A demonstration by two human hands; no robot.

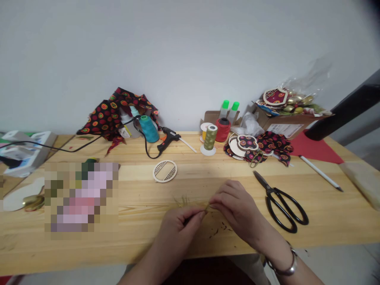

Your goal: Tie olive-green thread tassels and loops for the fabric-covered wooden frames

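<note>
My left hand [181,221] and my right hand [237,208] meet over the front middle of the wooden table [133,245]. Both are pinched shut on a thin bunch of olive-green threads [185,202], whose loose ends fan out just behind my left fingers. Small red scraps [221,229] lie on the wood under my hands. A bracelet sits on my right wrist.
Black scissors [282,208] lie right of my hands. A round slotted wooden disc [165,171] lies behind them. Further back are a glue gun [169,138], thread spools [210,138], patterned fabric [118,111], a cardboard box [285,122] and a white pencil [320,173].
</note>
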